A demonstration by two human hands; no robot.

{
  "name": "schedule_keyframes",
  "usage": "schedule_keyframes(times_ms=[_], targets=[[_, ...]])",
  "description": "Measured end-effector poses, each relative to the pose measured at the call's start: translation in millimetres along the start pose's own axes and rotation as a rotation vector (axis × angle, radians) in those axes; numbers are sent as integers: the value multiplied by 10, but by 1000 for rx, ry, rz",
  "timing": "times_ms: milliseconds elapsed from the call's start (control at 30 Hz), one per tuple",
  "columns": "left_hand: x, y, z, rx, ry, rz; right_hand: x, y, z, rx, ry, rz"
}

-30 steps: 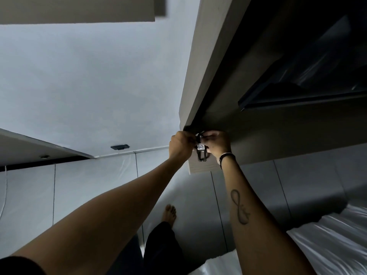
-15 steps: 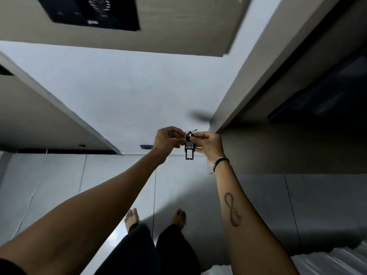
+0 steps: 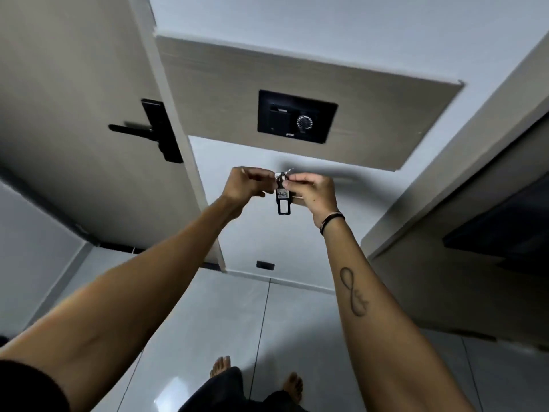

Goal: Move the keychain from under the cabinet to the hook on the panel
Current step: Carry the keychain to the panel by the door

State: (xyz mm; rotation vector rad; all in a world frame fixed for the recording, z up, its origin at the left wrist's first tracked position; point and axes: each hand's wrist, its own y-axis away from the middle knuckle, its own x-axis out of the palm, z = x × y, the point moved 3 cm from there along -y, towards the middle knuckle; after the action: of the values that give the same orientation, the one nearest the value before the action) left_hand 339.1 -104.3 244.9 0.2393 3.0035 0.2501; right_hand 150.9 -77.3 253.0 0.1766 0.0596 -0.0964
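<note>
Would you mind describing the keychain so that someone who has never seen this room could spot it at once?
Find the wooden wall panel with the black switch plate set in it. Just below it, both raised hands meet, left hand and right hand. The keychain hangs between their fingertips: a small black tag with a white label, the only dangling thing there.

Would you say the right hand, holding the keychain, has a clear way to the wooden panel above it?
Probably yes: the right hand and keychain sit just below the panel, with only bare wall between. No hook is visible.
</note>
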Motion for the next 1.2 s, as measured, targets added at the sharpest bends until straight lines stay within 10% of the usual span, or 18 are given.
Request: schedule_keyframes(times_ms=[633, 1200], targets=[[-528, 102, -2756, 444, -17, -31, -38, 93, 2729, -425, 68, -108], [-467, -38, -3036, 535, -27, -27, -116, -6, 2981, -522, 70, -138]])
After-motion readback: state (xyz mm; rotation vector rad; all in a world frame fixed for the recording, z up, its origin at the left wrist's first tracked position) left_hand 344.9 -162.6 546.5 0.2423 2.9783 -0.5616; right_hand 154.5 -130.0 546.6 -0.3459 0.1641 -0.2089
